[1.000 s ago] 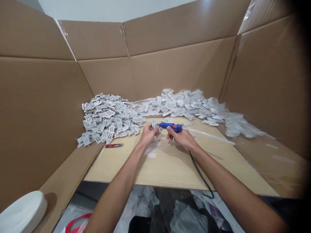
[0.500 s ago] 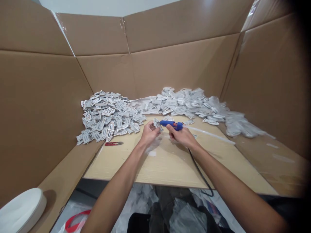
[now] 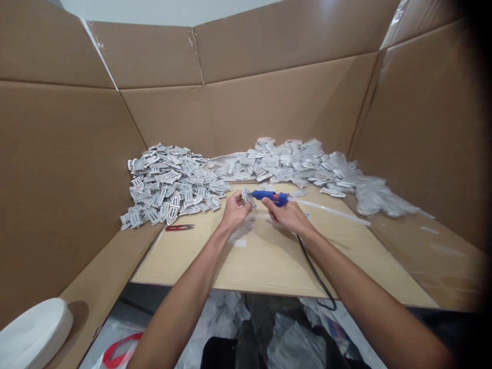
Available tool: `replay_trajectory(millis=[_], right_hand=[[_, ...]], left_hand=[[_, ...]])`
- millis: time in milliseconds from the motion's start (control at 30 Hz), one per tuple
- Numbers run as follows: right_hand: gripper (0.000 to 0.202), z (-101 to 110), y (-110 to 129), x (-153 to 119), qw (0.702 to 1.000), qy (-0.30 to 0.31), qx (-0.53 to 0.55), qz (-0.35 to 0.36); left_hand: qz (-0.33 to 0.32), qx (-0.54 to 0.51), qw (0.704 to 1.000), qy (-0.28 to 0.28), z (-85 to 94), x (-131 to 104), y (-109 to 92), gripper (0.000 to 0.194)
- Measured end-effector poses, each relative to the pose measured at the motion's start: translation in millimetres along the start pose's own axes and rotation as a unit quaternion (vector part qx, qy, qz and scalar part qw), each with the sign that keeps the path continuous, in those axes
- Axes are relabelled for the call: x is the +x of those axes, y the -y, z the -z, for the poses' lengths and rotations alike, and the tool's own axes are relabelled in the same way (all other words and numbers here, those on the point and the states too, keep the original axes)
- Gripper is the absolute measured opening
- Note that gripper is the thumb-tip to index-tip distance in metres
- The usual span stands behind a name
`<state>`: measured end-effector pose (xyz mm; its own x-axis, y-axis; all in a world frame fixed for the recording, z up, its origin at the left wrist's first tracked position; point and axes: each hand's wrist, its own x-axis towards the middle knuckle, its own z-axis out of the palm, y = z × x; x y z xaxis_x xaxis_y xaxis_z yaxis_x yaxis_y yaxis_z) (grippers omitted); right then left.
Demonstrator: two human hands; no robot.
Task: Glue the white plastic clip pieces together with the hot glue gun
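Observation:
My left hand pinches a small grey piece with a white outline above the middle of the board. Wrapped round the handle of a blue glue gun is my right hand. The gun's tip points left and is at the grey piece; whether they touch is too small to tell. A long clear glue stick sticks out of the gun's back, and a black cord hangs below. Several more such pieces lie on the board just behind the gun.
A heap of grey pieces is at the back left, with red snips in front. Bagged pieces are piled at the back right. Cardboard walls surround the wooden board. A white round object sits lower left.
The glue gun's tip has shifted slightly left over the grey piece, which is turned a little. Both hands otherwise keep nearly the same place.

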<state>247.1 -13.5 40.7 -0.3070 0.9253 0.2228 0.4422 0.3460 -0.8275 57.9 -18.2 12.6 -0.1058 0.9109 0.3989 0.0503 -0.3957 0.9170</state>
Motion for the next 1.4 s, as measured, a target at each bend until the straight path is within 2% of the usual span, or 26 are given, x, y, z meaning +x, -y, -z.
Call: replay_trajectory(millis=[100,233,333,433,500,567,700,767,900,967,1133,1400], right_hand=[[0.05,-5.0,0.8,-3.2,0.997,-0.005,-0.015,0.07],[0.041,-15.6,-0.2,-7.5,0.971,-0.025,-0.128,0.202],[0.035,-20.1,-0.1,-9.6,0.938,-0.125,-0.2,0.254],[0.036,-18.3,1.4,-9.9,0.92,-0.212,-0.186,0.271],[0.04,-14.8,2.4,-9.2,0.93,-0.215,-0.145,0.262],[0.045,-10.4,3.1,-8.4,0.95,-0.201,-0.089,0.223],[0.056,0.0,5.2,-6.9,0.985,-0.155,0.049,0.062],[0.061,4.5,6.3,-5.9,0.989,-0.107,0.097,0.021],[0.066,8.8,5.6,-3.7,0.995,-0.005,0.1,0.03],[0.067,8.6,3.4,-2.8,0.996,0.028,0.078,0.028],[0.069,6.6,-4.0,0.2,0.997,0.038,0.056,0.025],[0.072,5.0,-6.7,2.6,0.997,0.03,0.066,0.018]], left_hand=[[-0.049,0.075,0.996,-0.016,2.3,0.2,-1.2,0.016],[-0.083,0.167,0.982,-0.04,6.3,-1.5,-2.3,0.011],[-0.084,0.19,0.977,-0.05,8.0,-2.9,-1.8,0.01],[-0.06,0.19,0.978,-0.061,8.0,-2.2,0.2,0.01],[-0.021,0.176,0.982,-0.063,7.4,-0.8,1.8,0.014],[0.023,0.16,0.984,-0.073,6.9,0.4,2.9,0.019],[0.06,0.123,0.986,-0.094,7.0,0.5,0.8,0.019],[0.068,0.099,0.988,-0.099,7.1,-0.3,-2.9,0.02],[0.062,0.078,0.989,-0.109,6.8,-1.0,-11.2,0.019],[0.056,0.073,0.991,-0.095,6.3,-1.2,-13.4,0.019],[0.058,0.026,0.997,-0.042,2.7,-3.0,-13.0,0.024],[0.044,0.02,0.998,-0.042,-0.7,-5.6,-17.5,0.032]])
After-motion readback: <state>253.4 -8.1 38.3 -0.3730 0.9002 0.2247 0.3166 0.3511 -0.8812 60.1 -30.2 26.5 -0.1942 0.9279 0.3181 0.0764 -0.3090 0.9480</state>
